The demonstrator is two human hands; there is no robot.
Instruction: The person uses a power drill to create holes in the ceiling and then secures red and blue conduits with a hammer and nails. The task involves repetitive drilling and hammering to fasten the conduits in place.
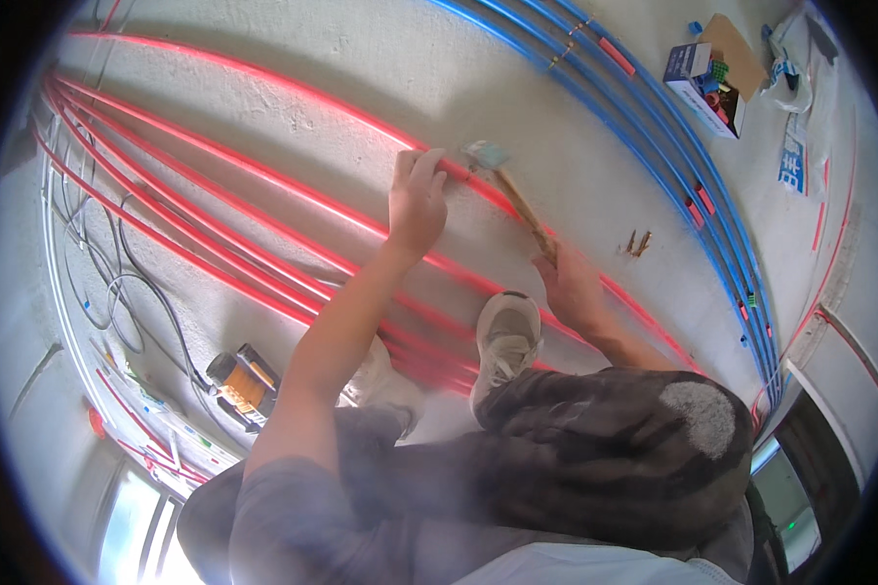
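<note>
My left hand (419,200) has its fingers curled closed over the uppermost red pipe (346,109) that runs across the concrete floor. Whether a small fastener is also between those fingers is hidden. In my right hand (571,288) is a hammer (525,208), gripped by its wooden handle. The hammer's head, slightly blurred, hangs just beyond the same pipe, to the right of my left fingertips. Several more red pipes (254,168) pass beneath my left forearm and around my shoes (508,336).
Blue pipes (644,122) curve along the right, with short red sleeves on them. Small brass-coloured pieces (638,244) lie between both pipe groups. An open box (704,83) of small parts stands at upper right. A yellow-and-black tool (239,385) and grey cable (151,283) lie at left.
</note>
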